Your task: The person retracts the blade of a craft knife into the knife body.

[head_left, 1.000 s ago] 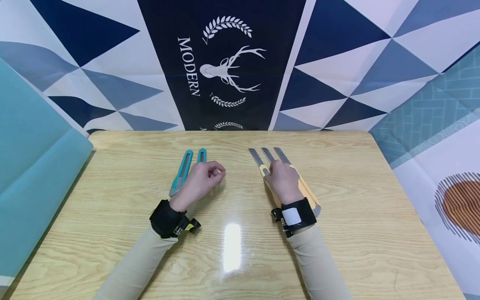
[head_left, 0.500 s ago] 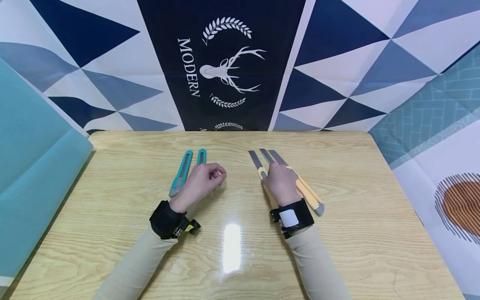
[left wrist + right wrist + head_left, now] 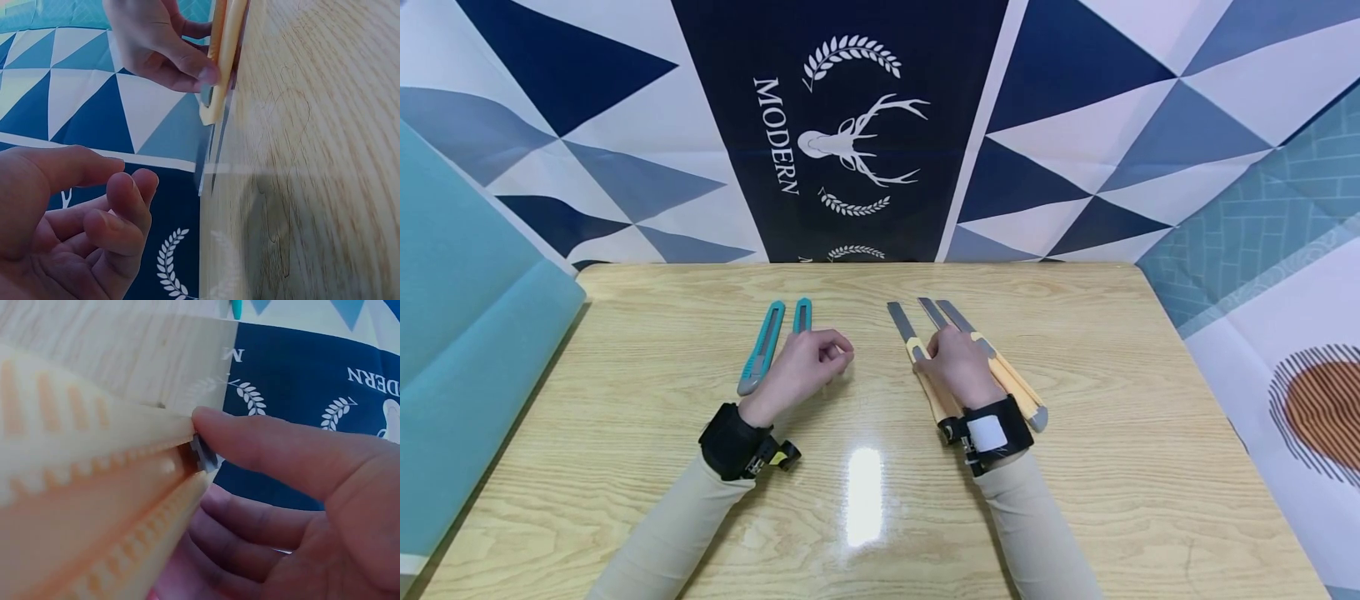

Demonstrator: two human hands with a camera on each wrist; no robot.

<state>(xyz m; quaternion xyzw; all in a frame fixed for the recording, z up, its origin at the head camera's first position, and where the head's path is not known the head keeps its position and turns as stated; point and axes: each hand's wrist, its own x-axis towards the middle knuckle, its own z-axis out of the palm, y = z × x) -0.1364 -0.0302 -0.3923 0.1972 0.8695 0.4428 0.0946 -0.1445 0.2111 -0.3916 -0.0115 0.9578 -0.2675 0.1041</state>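
I watch the leftmost yellow knife, one of three, pinched by the right hand; whether it touches the table, I cannot surely tell. Just beside lie two other yellow knives. The left hand, holding nothing, fingers loosely bent, partly hides one of two teal knives.

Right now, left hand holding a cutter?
No, the left wrist view shows the left hand holding nothing, while the right hand pinches a yellow cutter.
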